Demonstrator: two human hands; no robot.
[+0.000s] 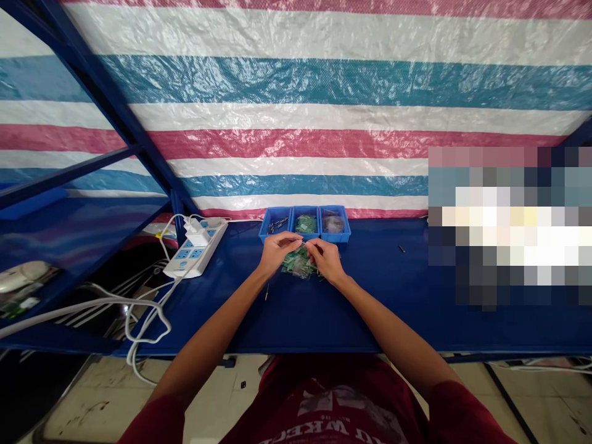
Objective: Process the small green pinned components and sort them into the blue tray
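My left hand [276, 251] and my right hand [326, 258] meet over the table, fingertips pinched close together. Whatever is between them is too small to make out. Just below lies a pile of small green pieces and clear plastic packets [300, 267], partly hidden by my hands. Behind my fingers stand three joined blue bins. Thin dark pen-like pieces are in the left bin [263, 229], green pieces [306, 223] in the middle one, and clear plastic bags [333, 223] in the right one. A thin stick-like piece [267, 291] rests near my left wrist.
A white power strip [203, 250] with a plugged-in white adapter [197, 234] lies on the left of the blue table [305, 327]. White cables [160, 320] hang over the edge. A small dark piece [401, 249] lies at right. The far right is blurred by pixelation.
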